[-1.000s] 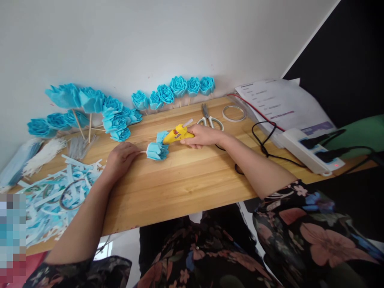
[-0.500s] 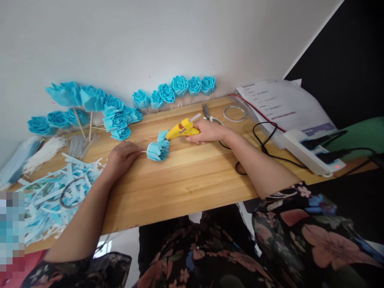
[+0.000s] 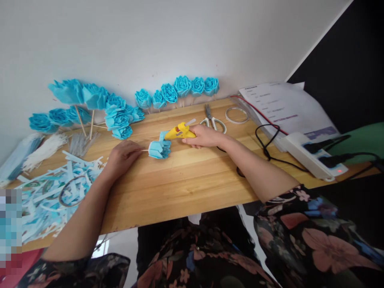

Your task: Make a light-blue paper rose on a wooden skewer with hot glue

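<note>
This looks like a craft workspace: a wooden table (image 3: 186, 180), blue flowers (image 3: 183, 86) along the wall (image 3: 168, 36), loose strips (image 3: 51, 198), scissors (image 3: 209, 117), a glue gun (image 3: 177, 132) and a power strip (image 3: 304, 154).

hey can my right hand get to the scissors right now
Probably yes for reach: the scissors lie just beyond your right hand, handles toward it, and I see nothing lying on them. But that hand holds the yellow glue gun, so it would likely need to put that down first.
</note>
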### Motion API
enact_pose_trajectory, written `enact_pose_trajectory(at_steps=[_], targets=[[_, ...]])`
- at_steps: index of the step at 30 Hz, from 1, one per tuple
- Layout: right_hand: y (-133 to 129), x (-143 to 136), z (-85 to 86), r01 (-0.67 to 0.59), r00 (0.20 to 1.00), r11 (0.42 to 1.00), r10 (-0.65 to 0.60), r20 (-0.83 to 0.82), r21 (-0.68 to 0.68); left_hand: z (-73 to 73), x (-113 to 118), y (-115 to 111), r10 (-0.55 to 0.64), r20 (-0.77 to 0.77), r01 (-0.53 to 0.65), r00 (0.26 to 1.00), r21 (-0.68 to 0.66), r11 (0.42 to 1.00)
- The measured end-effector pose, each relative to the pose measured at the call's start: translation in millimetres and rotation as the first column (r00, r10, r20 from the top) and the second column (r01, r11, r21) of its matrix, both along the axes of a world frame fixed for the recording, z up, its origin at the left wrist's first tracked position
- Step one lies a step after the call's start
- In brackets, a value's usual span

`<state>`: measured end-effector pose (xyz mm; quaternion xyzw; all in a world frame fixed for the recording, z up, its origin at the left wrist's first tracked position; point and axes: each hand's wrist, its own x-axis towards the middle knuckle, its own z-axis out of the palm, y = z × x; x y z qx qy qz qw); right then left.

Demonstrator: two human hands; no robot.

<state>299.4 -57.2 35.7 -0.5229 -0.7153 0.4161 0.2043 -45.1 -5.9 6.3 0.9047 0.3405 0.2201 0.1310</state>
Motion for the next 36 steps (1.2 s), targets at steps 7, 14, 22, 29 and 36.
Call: enact_pose_trajectory(at_steps=[7,14,22,29,36], targets=[[3,5,-4.9,-0.015,1.0,0.999,0.015,-0.015,0.033,0.0,-1,1,0.009,0.012,-0.009,1.0,0.0,1.0],[1,10,1.1,0.052,0.99,0.999,-0.049,-0.135,0.014,1.0,-1,0,-0.001,-0.003,0.001,1.0,0.01,1.0],[-1,0,-2.6,0.001,1.0,1.0,-0.001,0.012,0.024,2.7,1,-1,0.001,-0.005,-0.001,1.0,-0.003,1.0],[-1,15,9.1,0.024,0.998,1.0,-0.023,-0.062,0.005,1.7,0,-1,-0.004,0.025,0.005,1.0,-0.04,0.999],[0,17,7.7,0.029,0.993,1.0,-0.027,-0.112,0.009,2.4,1,-3,-0.027,0.036,0.029,0.999,-0.062,0.998]])
